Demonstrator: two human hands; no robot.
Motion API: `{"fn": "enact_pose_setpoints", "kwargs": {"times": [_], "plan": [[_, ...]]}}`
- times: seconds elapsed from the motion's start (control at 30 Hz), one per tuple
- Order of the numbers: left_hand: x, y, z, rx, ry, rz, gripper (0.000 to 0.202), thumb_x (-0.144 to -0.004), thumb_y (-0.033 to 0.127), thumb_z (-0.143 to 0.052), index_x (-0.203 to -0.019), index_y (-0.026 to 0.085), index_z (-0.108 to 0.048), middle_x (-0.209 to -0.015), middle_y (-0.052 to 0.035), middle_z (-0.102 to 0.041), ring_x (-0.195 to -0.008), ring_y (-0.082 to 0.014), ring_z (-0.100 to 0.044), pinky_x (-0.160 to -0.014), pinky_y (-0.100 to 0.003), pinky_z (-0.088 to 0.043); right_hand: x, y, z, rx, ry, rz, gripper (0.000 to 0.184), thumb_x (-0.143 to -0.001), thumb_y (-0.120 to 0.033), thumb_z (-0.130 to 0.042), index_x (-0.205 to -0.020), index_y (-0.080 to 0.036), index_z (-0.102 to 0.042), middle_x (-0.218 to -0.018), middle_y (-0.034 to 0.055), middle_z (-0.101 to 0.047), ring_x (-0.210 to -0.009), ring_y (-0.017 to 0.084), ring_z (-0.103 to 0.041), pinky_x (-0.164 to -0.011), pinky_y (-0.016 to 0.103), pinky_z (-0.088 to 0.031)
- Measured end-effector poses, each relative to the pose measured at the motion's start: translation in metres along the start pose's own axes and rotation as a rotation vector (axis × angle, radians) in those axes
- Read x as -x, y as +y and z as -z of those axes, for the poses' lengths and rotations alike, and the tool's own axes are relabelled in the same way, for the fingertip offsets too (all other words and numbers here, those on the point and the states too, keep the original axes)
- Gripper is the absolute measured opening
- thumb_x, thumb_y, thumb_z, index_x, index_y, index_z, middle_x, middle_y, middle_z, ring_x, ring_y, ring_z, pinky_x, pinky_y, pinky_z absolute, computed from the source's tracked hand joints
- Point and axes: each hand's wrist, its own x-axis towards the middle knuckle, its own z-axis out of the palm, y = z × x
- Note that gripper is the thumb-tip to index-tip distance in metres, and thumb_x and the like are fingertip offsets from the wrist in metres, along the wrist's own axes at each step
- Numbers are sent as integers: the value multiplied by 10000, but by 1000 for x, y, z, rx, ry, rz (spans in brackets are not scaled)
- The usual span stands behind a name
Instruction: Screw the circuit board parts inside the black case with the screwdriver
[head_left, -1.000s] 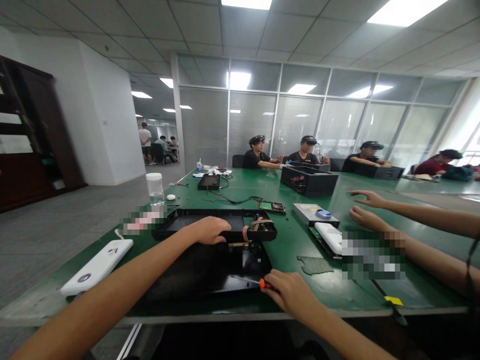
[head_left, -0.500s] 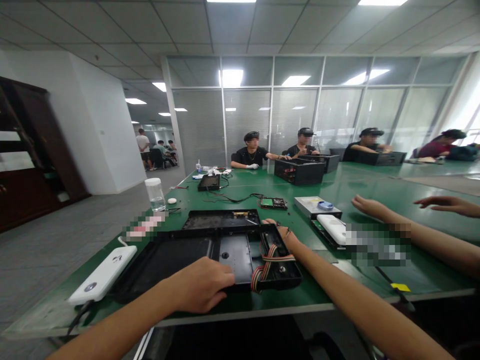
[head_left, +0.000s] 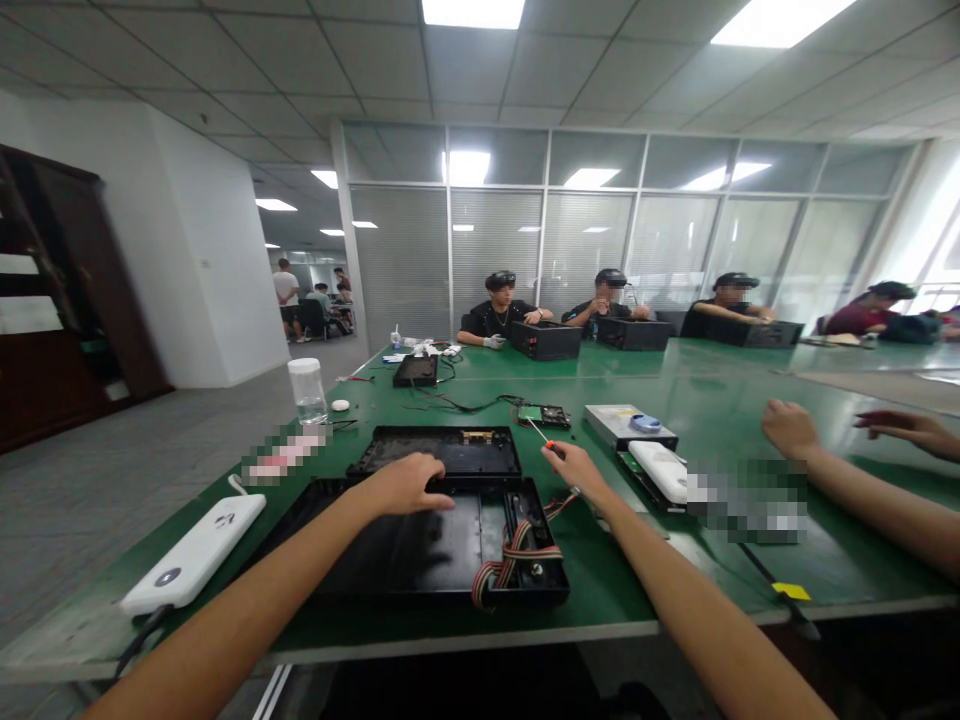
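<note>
Holds a screwdriver (head_left: 550,444) in the right grip (head_left: 579,472), with fingers clamped round its orange handle, just to the right of the far black panel (head_left: 435,449); points the metal shank far and left, toward a green-and-black circuit unit (head_left: 546,415); cannot tell whether touching it at the tip; holds nothing visible in the left grip (head_left: 409,482), with thumb and fingers apart above the seam between that panel and the near black tray (head_left: 442,570); cannot tell about contact there either; shows the tray on the near part of the green counter (head_left: 615,612), with striped ribbon cables (head_left: 516,556) bunched at its right end and looping over the near rim; as a judgement, expect a light, rigid screwdriver, best taken by the thick handle rather than the thin, probably slick shank; expect a broad, stiff, moderately light tray, glossy and perhaps slippery, best lifted with both hands by the left and right walls; keep clear of the ribbon cables, likely soft and easily snagged or pulled loose; treat the circuit unit as fragile, and hold only by its edges.
</note>
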Motion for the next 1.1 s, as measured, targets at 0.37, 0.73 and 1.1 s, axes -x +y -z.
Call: {"fn": "enact_pose_setpoints", "kwargs": {"times": [0.37, 0.73, 1.1], "plan": [[-22, -28, -34, -240, -110, 43, 203, -763, 261, -530, -942, 172, -492, -904, -88, -582, -836, -218, -567, -701, -293, -425, 11, -13, -2, 46, -64, 54, 351, -743, -462, -425, -712, -169, -616, -599, 2, -565, -567, 145, -487, -549, 243, -333], [-38, -8, -45, -159, 78, -247, 166, -827, 183, -443, -855, 202, -605, -957, -50, -539, -864, -155, -502, -792, -263, -392, 16, -16, -6, 84, -209, 139, 308, -759, -420, -436, -737, -171, -616, -636, 5, -587, -580, 136, -496, -578, 239, -346], [-15, -27, -45, -66, 84, -244, 232, -777, 146, -464, -942, 211, -613, -1126, -31, -521, -1002, -159, -486, -895, -258, -369, 15, -14, -7, 127, -250, 195, 304, -774, -405, -432, -725, -163, -610, -619, 5, -571, -576, 128, -488, -559, 229, -328]]}}
